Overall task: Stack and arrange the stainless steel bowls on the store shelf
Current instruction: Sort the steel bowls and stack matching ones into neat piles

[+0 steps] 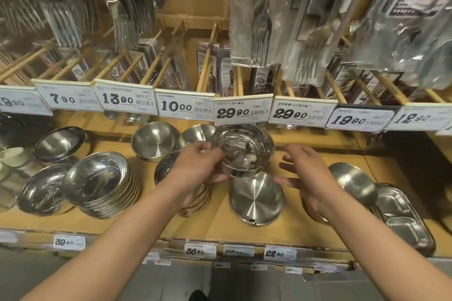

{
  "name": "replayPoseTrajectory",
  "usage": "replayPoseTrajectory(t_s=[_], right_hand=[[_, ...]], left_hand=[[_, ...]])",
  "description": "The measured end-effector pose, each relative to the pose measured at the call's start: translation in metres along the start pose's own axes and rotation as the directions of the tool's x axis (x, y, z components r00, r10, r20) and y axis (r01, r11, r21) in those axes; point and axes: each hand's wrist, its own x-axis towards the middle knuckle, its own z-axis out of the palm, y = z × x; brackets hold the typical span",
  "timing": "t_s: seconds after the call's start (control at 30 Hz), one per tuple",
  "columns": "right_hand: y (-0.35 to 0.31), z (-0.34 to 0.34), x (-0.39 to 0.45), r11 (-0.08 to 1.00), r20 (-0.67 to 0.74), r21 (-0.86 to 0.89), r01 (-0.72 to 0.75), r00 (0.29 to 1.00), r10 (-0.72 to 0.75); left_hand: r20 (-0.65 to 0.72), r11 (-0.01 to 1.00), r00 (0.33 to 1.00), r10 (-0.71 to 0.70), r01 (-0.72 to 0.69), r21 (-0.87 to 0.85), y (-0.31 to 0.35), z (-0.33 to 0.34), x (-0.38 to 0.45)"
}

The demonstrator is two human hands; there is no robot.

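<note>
Head view: the left hand (195,166) grips a shiny steel bowl (243,150) by its near-left rim, tilted and lifted above the wooden shelf (215,225). The right hand (310,176) hangs just beside it, fingers spread and relaxed, holding nothing. Directly below sits a brushed bowl (256,199) near the shelf's front edge; a stack of bowls (102,183) stands well left, divided trays (401,215) at right.

Wooden shelf (288,151) carrying steel ware: tilted bowl stack (102,186) sitting left, brushed bowl (154,140) resting behind, wide bowl (256,199) lying centre front, divided trays (401,217) sitting far right beside upturned bowl (352,182).
</note>
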Motion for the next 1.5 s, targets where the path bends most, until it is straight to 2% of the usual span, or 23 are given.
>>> replayPoseTrajectory(t_s=[0.2,0.3,0.4,0.53,0.8,0.97,1.07,1.3,1.5], right_hand=[[0.033,0.011,0.068,0.975,-0.060,-0.195,-0.110,0.993,0.100],[0.048,0.022,0.093,0.939,-0.094,-0.331,-0.090,0.994,0.063],[0.061,0.028,0.114,0.877,-0.150,-0.469,-0.102,0.988,0.034],[0.076,0.030,0.132,0.833,-0.206,-0.538,-0.129,0.978,0.018],[0.070,0.030,0.142,0.784,-0.288,-0.592,-0.188,0.958,0.013],[0.059,0.027,0.142,0.881,-0.323,-0.415,-0.229,0.942,0.093],[0.053,0.019,0.136,0.888,-0.333,-0.393,-0.239,0.937,0.105],[0.039,-0.002,0.116,0.903,-0.286,-0.381,-0.198,0.954,0.088],[0.037,-0.019,0.085,0.899,-0.193,-0.392,-0.195,0.973,0.127]], left_hand=[[-0.154,0.999,0.987,0.043,-0.048,-0.026,0.017,-0.055,-0.006],[-0.220,0.998,0.974,0.062,-0.059,0.020,0.017,-0.077,-0.008],[-0.234,0.996,0.969,0.082,-0.074,0.040,0.015,-0.091,-0.009],[-0.207,0.997,0.976,0.075,-0.074,0.012,0.011,-0.102,-0.007],[-0.152,0.999,0.988,0.031,-0.028,0.017,0.014,-0.107,0.004],[-0.156,0.999,0.987,0.025,-0.021,0.024,0.017,-0.107,0.011],[-0.156,0.999,0.987,0.031,-0.028,0.022,0.020,-0.104,0.012],[-0.162,0.999,0.986,0.038,-0.038,0.002,0.023,-0.086,0.005],[-0.129,0.998,0.990,0.048,-0.043,0.040,0.014,-0.068,-0.016]])
